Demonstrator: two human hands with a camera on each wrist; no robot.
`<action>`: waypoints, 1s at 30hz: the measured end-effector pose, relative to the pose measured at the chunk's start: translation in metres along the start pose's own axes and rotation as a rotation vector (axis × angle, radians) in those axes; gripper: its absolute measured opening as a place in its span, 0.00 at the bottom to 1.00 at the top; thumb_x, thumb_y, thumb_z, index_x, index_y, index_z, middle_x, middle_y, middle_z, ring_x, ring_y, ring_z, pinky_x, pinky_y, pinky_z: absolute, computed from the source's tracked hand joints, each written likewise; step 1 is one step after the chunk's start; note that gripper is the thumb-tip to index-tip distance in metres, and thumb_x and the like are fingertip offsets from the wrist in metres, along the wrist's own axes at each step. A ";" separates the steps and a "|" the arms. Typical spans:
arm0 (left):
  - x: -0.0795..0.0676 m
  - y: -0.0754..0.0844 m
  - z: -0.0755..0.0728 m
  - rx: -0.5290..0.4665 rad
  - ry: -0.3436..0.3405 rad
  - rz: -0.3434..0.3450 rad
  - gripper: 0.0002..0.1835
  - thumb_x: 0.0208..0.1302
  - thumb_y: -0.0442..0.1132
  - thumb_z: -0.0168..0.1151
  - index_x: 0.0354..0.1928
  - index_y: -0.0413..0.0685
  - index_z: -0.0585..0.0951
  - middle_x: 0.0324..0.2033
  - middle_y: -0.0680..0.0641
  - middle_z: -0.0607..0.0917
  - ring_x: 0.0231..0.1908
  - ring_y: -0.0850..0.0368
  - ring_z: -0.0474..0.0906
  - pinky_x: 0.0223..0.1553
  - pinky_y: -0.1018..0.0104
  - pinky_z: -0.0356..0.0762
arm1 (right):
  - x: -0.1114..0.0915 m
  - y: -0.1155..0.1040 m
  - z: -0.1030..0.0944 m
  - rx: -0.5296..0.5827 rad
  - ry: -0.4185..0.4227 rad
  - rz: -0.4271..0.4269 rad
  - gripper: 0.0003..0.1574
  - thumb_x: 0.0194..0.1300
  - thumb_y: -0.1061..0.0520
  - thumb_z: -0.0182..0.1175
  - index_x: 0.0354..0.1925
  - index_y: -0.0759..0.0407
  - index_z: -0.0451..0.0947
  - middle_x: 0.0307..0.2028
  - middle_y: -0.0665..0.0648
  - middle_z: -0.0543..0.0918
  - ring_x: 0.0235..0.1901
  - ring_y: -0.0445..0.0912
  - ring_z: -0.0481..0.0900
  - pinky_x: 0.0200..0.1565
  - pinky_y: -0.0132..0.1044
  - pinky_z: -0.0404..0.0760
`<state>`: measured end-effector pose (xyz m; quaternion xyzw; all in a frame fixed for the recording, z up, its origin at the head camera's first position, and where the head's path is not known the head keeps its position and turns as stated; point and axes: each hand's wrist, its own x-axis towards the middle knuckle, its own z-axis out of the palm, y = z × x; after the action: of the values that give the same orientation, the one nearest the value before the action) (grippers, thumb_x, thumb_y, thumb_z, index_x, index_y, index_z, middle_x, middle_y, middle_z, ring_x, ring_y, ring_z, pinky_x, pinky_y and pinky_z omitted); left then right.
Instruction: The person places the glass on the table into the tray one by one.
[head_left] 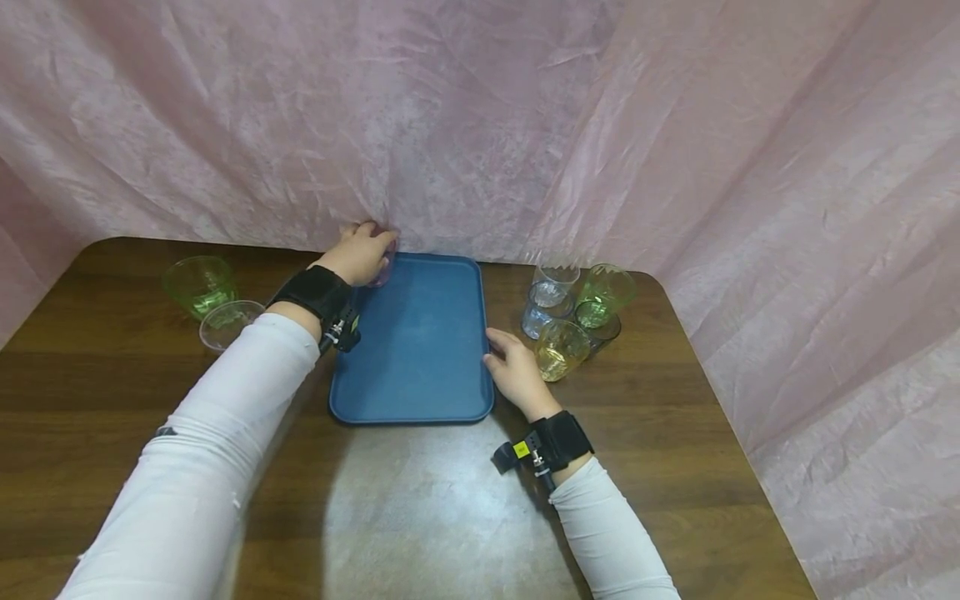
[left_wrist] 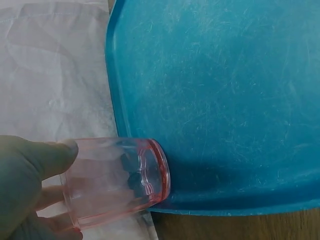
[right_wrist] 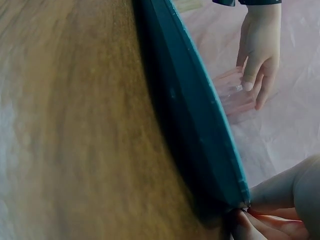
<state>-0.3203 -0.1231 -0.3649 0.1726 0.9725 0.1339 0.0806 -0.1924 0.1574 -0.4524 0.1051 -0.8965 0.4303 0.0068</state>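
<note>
My left hand [head_left: 358, 255] holds a clear pink glass [left_wrist: 117, 182] by its rim end, thumb on one side and fingers on the other. The thick base of the glass overlaps the far left corner of a blue tray [head_left: 420, 346] in the left wrist view. The tray's scratched inner surface bears nothing else. At the tray's right side my right hand [head_left: 519, 372] pinches the edge. In the right wrist view its thumb [right_wrist: 277, 192] lies above the rim and its fingers curl below.
Several tumblers cluster right of the tray, among them a yellow glass [head_left: 562, 350], a green glass [head_left: 609, 287] and a bluish glass [head_left: 546, 310]. On the left stand a green glass bowl [head_left: 198, 287] and a clear glass [head_left: 227, 327]. A pink curtain [head_left: 450, 125] hangs behind the wooden table [head_left: 690, 467].
</note>
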 end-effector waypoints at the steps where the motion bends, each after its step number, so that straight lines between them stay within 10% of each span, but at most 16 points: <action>1: 0.000 0.000 0.000 -0.002 0.000 -0.002 0.28 0.79 0.34 0.48 0.76 0.37 0.60 0.72 0.22 0.54 0.73 0.22 0.47 0.73 0.34 0.51 | 0.000 0.000 0.000 0.000 0.001 -0.002 0.28 0.70 0.71 0.58 0.66 0.75 0.70 0.66 0.71 0.73 0.63 0.61 0.75 0.65 0.47 0.75; 30: -0.005 0.003 0.003 -0.037 -0.030 -0.017 0.30 0.80 0.35 0.44 0.79 0.41 0.54 0.75 0.26 0.48 0.75 0.25 0.38 0.73 0.32 0.47 | -0.001 -0.001 -0.001 -0.003 0.006 0.011 0.28 0.70 0.69 0.58 0.66 0.74 0.71 0.66 0.70 0.73 0.64 0.60 0.75 0.65 0.48 0.75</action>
<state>-0.3141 -0.1216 -0.3661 0.1648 0.9700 0.1488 0.0993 -0.1914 0.1578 -0.4509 0.0989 -0.8978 0.4291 0.0072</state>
